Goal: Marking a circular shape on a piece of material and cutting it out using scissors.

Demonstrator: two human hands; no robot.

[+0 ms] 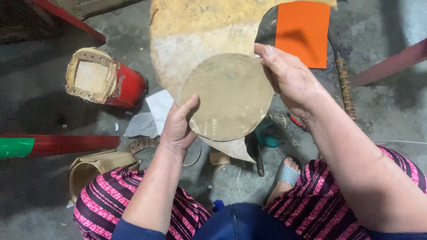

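Note:
Both of my hands hold a round tan disc of hide [229,95] in front of me, above the floor. My left hand [178,126] grips its lower left edge with the thumb on top. At the disc's upper right edge, my right hand [289,78] pinches the rim with thumb and fingers. Under the disc lies a large pale sheet of hide [200,40] spread on the concrete floor. The disc hides part of that sheet and whatever lies beneath it.
A red drum body [106,78] with a laced hide head lies at the left. A red and green pole [53,146] crosses the floor. An orange sheet [303,31], white paper [153,113], a teal-handled tool [267,135], red pliers [297,121] and hide scraps [95,166] surround my sandalled foot [287,175].

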